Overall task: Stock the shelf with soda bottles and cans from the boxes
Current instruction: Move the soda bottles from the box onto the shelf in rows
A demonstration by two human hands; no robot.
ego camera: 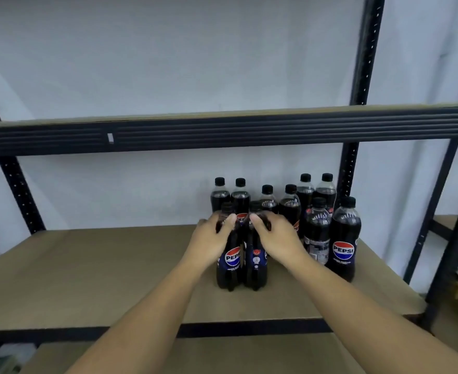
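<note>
Two dark Pepsi bottles stand side by side on the brown shelf board [87, 271], near its front. My left hand [211, 238] grips the upper part of the left bottle [229, 268]. My right hand [273, 238] grips the upper part of the right bottle [255, 265]. Both bottle bases touch the board. Behind and to the right stand several more black-capped Pepsi bottles [344, 238] in rows reaching back to the wall.
A black metal beam [222, 130] of the upper shelf crosses above. Black uprights [360, 76] stand at the right and left. The board's left half is bare. Another shelf unit [457, 238] stands at the far right.
</note>
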